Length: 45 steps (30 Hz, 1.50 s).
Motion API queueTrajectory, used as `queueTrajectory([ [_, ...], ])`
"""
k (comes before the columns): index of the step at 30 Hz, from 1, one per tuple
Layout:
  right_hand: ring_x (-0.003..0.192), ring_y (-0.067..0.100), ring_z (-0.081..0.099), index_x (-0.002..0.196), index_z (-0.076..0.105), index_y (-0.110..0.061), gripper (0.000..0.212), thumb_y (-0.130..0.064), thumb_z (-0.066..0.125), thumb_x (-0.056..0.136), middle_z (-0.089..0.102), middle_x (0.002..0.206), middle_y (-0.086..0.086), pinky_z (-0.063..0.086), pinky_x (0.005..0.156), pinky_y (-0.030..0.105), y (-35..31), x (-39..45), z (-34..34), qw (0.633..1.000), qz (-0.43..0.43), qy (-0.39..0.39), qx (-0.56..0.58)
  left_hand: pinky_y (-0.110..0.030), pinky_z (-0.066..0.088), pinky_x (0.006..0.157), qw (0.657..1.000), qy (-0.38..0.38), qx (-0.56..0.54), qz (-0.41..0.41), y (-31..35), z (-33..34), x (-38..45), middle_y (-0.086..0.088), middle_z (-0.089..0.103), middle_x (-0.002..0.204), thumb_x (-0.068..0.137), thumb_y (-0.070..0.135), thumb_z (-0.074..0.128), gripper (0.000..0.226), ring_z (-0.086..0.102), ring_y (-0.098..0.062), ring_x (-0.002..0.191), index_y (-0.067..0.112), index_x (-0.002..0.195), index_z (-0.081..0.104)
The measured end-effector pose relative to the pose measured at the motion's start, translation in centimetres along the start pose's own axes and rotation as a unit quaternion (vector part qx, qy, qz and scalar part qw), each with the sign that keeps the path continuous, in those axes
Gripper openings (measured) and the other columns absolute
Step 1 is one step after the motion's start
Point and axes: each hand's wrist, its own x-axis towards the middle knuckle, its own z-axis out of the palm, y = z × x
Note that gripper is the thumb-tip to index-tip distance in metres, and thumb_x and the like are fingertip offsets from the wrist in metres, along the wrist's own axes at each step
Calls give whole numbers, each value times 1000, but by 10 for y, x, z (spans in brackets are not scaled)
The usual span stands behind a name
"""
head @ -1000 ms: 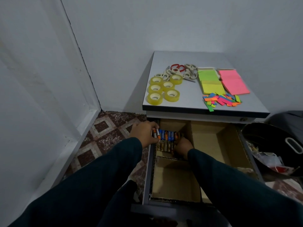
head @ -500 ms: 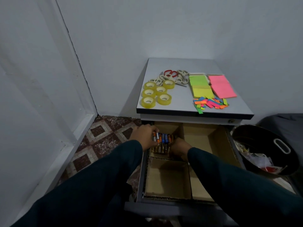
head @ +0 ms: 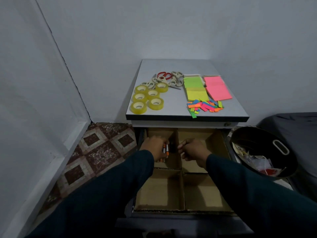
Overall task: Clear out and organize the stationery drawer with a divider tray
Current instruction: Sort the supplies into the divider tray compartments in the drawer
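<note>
Since half a second ago your right hand (head: 193,149) has pulled off the battery pile and now sits over the far right compartment; the blue-and-orange row seen earlier is hidden behind your left hand (head: 154,146).

Left to right: patterned floor tiles (head: 96,152) run along the wall. Your left hand, in the far left compartment of the cardboard divider tray (head: 182,188), has its fingers curled round a few orange-and-silver batteries (head: 165,150); more of them show just under the wrist. Above it, on the desk (head: 171,107), six yellow tape rolls (head: 147,97) cluster at the left edge, with the scissors (head: 164,78) just behind them, one pair red-handled.

Centre: the tray lies inside the open drawer (head: 181,215), split into four compartments; the two near ones show bare cardboard.

Your right hand is knuckles-up, fingers curled loosely; cannot tell whether it holds anything.

Right on the desk: green and yellow sticky notes (head: 195,88), a pink pad (head: 217,87) beside them, and coloured page flags (head: 205,106) scattered in front. Far right, on the floor beside the drawer, a black bin (head: 264,134) holds paper scraps.
</note>
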Motion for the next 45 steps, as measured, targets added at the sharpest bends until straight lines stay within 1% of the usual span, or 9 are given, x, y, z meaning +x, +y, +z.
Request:
queueTrajectory([
  [5, 58, 13, 46, 81, 52, -12, 24, -5, 36, 98, 53, 73, 4, 38, 51, 22, 11, 14, -7, 996, 37, 54, 66, -36, 38, 99, 999, -45, 8, -11, 3, 20, 20, -5, 53, 129, 82, 32, 69, 53, 46, -24, 120, 26, 130, 48],
  [12, 58, 14, 48, 88, 53, -9, 18, -7, 38, 98, 54, 73, 5, 39, 51, 23, 37, 27, -4, 994, 80, 56, 59, -40, 32, 104, 994, -86, 70, 8, 2, 41, 34, -7, 46, 137, 83, 31, 67, 58, 40, -26, 128, 20, 135, 44],
  [17, 57, 15, 49, 85, 53, -9, 21, -5, 37, 98, 54, 72, 6, 40, 50, 24, 45, 31, 0, 992, 92, 50, 64, -40, 32, 104, 990, -88, 109, 27, 3, 47, 37, -10, 44, 138, 87, 29, 62, 55, 39, -28, 127, 15, 137, 42],
  [22, 57, 16, 49, 83, 53, -10, 23, -8, 38, 99, 55, 73, 7, 41, 49, 23, 46, 32, 0, 993, 96, 40, 56, -42, 25, 110, 987, -82, 134, 28, 2, 46, 36, -10, 33, 147, 89, 31, 59, 58, 29, -29, 134, 19, 142, 37],
  [29, 58, 16, 48, 82, 52, -10, 23, -7, 37, 99, 54, 72, 7, 39, 49, 24, 45, 30, 0, 993, 97, 30, 60, -43, 24, 109, 985, -89, 146, 28, 4, 45, 35, -11, 32, 146, 85, 38, 62, 65, 28, -29, 134, 18, 142, 36],
  [34, 58, 16, 48, 84, 53, -9, 22, -8, 37, 99, 54, 72, 7, 39, 50, 23, 45, 29, 0, 993, 95, 29, 57, -42, 25, 110, 984, -76, 152, 50, 7, 45, 37, -11, 28, 149, 85, 31, 63, 69, 28, -29, 135, 15, 144, 31],
  [38, 57, 16, 48, 84, 53, -9, 21, -8, 38, 99, 54, 71, 7, 39, 49, 23, 46, 29, 0, 994, 90, 30, 55, -44, 21, 113, 982, -85, 157, 66, 6, 45, 37, -13, 27, 150, 89, 26, 59, 57, 26, -30, 137, 16, 141, 38],
  [41, 57, 16, 48, 85, 53, -9, 21, -7, 37, 99, 54, 70, 7, 39, 49, 22, 46, 29, 0, 994, 90, 29, 57, -44, 23, 112, 979, -89, 163, 80, 5, 45, 38, -13, 29, 148, 91, 26, 57, 48, 27, -30, 135, 16, 136, 46],
  [45, 56, 16, 47, 89, 52, -7, 20, -7, 35, 99, 53, 70, 6, 38, 49, 23, 44, 27, 0, 993, 93, 30, 58, -44, 23, 111, 976, -104, 169, 89, 5, 44, 38, -12, 29, 147, 89, 29, 60, 49, 27, -30, 134, 18, 135, 48],
])
